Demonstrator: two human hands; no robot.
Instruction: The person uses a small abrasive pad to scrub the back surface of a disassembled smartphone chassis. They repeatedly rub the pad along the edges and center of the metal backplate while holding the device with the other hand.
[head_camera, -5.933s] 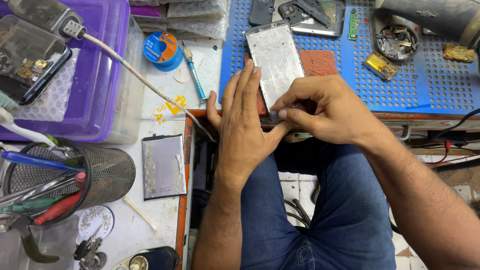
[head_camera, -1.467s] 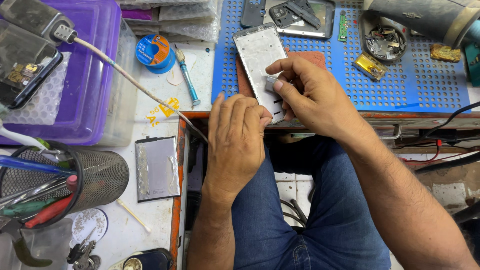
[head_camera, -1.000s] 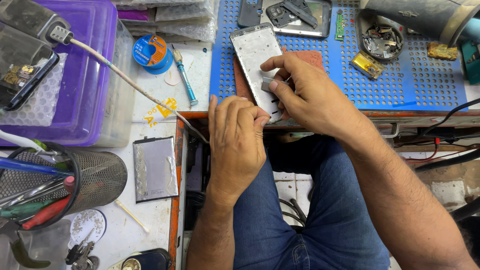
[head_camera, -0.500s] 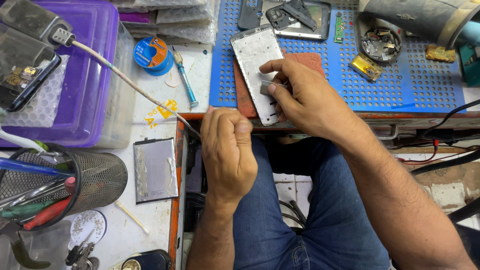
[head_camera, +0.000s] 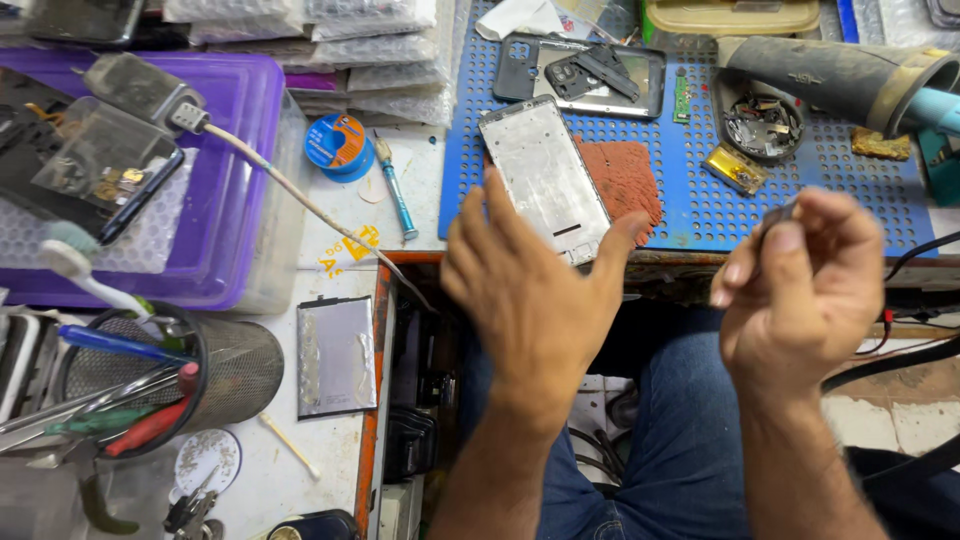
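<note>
A silver phone frame lies on the blue perforated mat, partly over a rust-coloured pad. My left hand hovers open just in front of the frame's near end, fingers spread, holding nothing. Off to the right, above my lap, my right hand is raised and pinches a small dark part between thumb and fingertips.
A second dark phone frame and a tray of small parts sit further back on the mat. At left are a purple bin, a solder spool, a flat battery and a mesh tool cup.
My right hand has lifted off the phone frame and swung right with a small part in its fingers. My left hand has opened from a loose fist and risen toward the frame.
</note>
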